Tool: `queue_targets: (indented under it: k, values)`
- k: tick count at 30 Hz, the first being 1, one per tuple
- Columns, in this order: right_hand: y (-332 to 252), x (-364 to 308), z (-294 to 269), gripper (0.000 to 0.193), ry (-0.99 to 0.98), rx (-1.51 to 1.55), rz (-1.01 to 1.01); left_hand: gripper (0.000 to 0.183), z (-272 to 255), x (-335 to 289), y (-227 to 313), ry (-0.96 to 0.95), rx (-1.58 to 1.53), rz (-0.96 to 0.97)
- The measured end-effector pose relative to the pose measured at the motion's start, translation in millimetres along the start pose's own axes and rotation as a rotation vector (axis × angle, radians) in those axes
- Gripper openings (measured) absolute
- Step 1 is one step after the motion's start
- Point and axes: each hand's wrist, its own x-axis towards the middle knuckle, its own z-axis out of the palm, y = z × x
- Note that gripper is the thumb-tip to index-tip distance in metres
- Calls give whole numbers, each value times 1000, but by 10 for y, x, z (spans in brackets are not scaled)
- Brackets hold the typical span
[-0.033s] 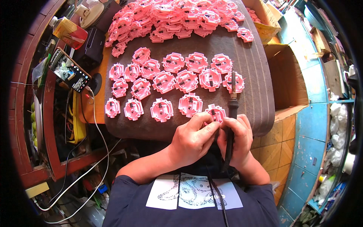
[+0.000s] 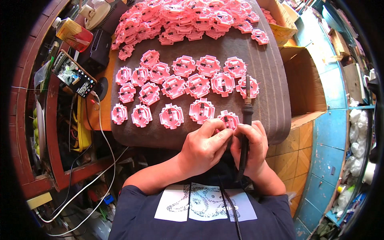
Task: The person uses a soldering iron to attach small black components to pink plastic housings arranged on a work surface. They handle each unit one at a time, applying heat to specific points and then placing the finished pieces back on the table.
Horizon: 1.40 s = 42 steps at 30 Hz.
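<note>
Close in front of me, the fingertips of my left hand (image 2: 202,148) grip the left edge of a pink plastic housing (image 2: 229,120). It has small black parts inside. My right hand (image 2: 254,146) is closed around a soldering iron (image 2: 247,114), whose metal end points away from me. The right thumb and finger also meet the near right side of the same housing. Just beyond the iron's tip lies another pink housing (image 2: 253,89), partly covered by it. Several similar housings (image 2: 171,116) lie in loose rows on the dark work surface (image 2: 152,138).
A large heap of pink housings (image 2: 184,20) covers the far end of the surface. Cardboard boxes (image 2: 304,80) stand at the right. On the left are a phone (image 2: 74,74) with a white cable (image 2: 108,148) and a drink bottle (image 2: 74,34). The iron's black cord (image 2: 234,212) trails across my shirt.
</note>
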Motion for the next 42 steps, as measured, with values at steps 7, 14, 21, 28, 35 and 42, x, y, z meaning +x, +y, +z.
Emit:
queue_targets:
  k: [7,14,21,28,35,42]
  values:
    - [6,5,-28,53,0,21,47,29,0,43,25,-1,-9,-56]
    - [-32,-71,-99,38,-11,-129,-156,26,-1,70,51,6,7,-107]
    - [12,-135,-49,38,-25,-198,-122,21,23,91,22,67,-1,-65]
    - [38,-143,-24,34,-17,-148,-86,22,65,77,14,95,32,-75]
    - [-52,-218,-358,46,47,100,113,22,30,122,49,68,53,-82]
    - [-163,-160,-678,59,82,6,14,19,37,129,58,53,67,-94]
